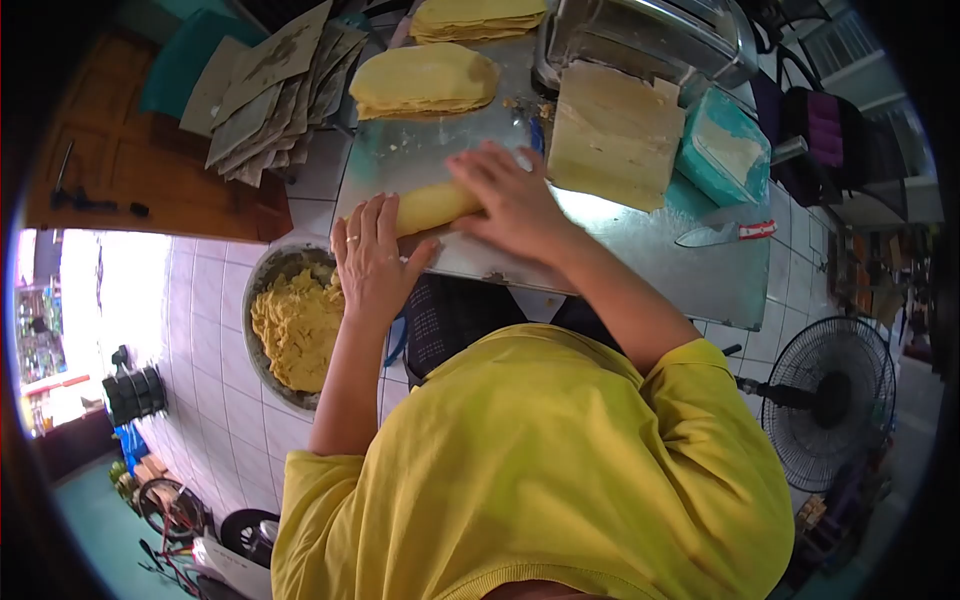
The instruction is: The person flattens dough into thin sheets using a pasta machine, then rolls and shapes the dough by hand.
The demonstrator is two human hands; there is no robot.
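A thick roll of yellow dough (438, 207) lies along the near left edge of the metal-topped table (640, 245). My left hand (375, 260), with a ring on one finger, rests on the roll's left end, its fingers stretched out. Over the right end lies my right hand (515, 205), slightly blurred, with fingers extended and the palm on the dough. Below and left of my left hand, a round metal bowl (252, 340) contains a lumpy mass of yellow dough (295, 325). Beyond the roll sits a stack of flat yellow dough sheets (425, 80), with a second stack (478, 18) behind.
A metal machine (650, 35) stands at the table's back right, a tan board (615, 135) before it. Right of that are a teal container (725, 150) with pale powder and a red-handled knife (725, 234). Worn sheets (275, 95) pile at left; a fan (830, 400) stands right.
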